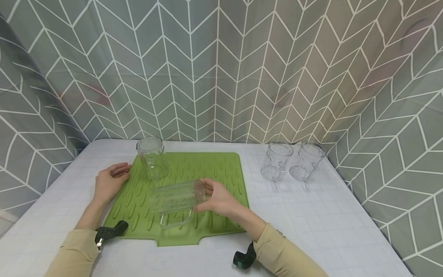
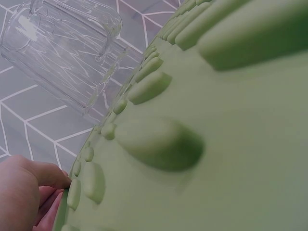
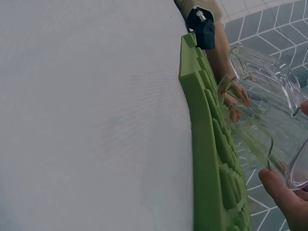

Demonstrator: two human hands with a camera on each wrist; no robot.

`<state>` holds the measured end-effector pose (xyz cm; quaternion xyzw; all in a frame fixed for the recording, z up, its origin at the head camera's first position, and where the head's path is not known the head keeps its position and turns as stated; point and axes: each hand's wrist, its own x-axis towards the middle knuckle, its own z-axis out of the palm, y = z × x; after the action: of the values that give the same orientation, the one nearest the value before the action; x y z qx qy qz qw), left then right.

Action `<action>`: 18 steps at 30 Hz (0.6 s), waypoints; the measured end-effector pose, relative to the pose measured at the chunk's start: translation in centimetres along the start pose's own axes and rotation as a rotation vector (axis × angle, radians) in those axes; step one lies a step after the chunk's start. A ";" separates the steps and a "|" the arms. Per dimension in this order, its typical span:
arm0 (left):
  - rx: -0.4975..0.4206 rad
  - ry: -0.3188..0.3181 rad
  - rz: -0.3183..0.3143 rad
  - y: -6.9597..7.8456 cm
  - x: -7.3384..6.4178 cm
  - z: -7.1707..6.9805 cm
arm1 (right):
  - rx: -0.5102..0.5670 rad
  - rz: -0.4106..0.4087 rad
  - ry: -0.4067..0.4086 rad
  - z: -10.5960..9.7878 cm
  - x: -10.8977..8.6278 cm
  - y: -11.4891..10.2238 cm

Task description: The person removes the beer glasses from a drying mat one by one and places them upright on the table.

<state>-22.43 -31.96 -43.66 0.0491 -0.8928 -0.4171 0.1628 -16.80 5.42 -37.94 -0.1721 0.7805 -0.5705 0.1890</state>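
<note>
My right hand (image 1: 219, 198) grips one end of a clear glass mug (image 1: 178, 197), which lies sideways over the green ridged mat (image 1: 221, 165). The mug's handle points toward me. In the right wrist view the thumb (image 3: 279, 192) presses the glass mug (image 3: 264, 110) near that end. My left hand (image 1: 110, 182) rests at the mat's left edge, its fingertips touching it with the fingers relaxed. A second glass mug (image 1: 152, 157) stands upright on the mat's back left part; the left wrist view shows this mug (image 2: 62, 53) beyond the ridges.
Two more clear glass mugs (image 1: 276, 161) stand upright side by side on the white table (image 1: 294, 215), right of the mat. Patterned grey curtain (image 1: 204, 77) hangs behind the table and at both sides. A tab on the mat's front edge points toward me.
</note>
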 end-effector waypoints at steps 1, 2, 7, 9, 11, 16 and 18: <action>0.003 0.000 0.003 0.0 0.0 0.0 | 0.009 0.002 0.002 0.0 0.0 0.1; 0.008 0.000 0.006 0.0 0.0 0.0 | 0.020 0.005 0.004 0.0 0.0 0.2; 0.012 -0.001 0.012 -0.1 0.0 0.0 | 0.098 0.005 -0.004 0.0 0.3 0.7; 0.009 -0.002 0.010 -0.1 0.0 0.0 | 0.119 -0.001 -0.010 0.0 0.3 0.8; 0.002 -0.005 0.009 -0.1 0.0 0.0 | 0.132 -0.003 -0.010 0.1 0.4 0.8; -0.008 -0.013 0.016 0.0 -0.1 -0.1 | 0.147 -0.005 -0.005 0.1 0.3 0.8; -0.005 -0.015 0.020 0.0 -0.1 -0.1 | 0.156 -0.004 -0.005 0.0 0.3 0.8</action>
<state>-22.33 -32.05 -43.61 0.0367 -0.8933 -0.4181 0.1605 -17.05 5.50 -38.76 -0.1597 0.7330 -0.6294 0.2027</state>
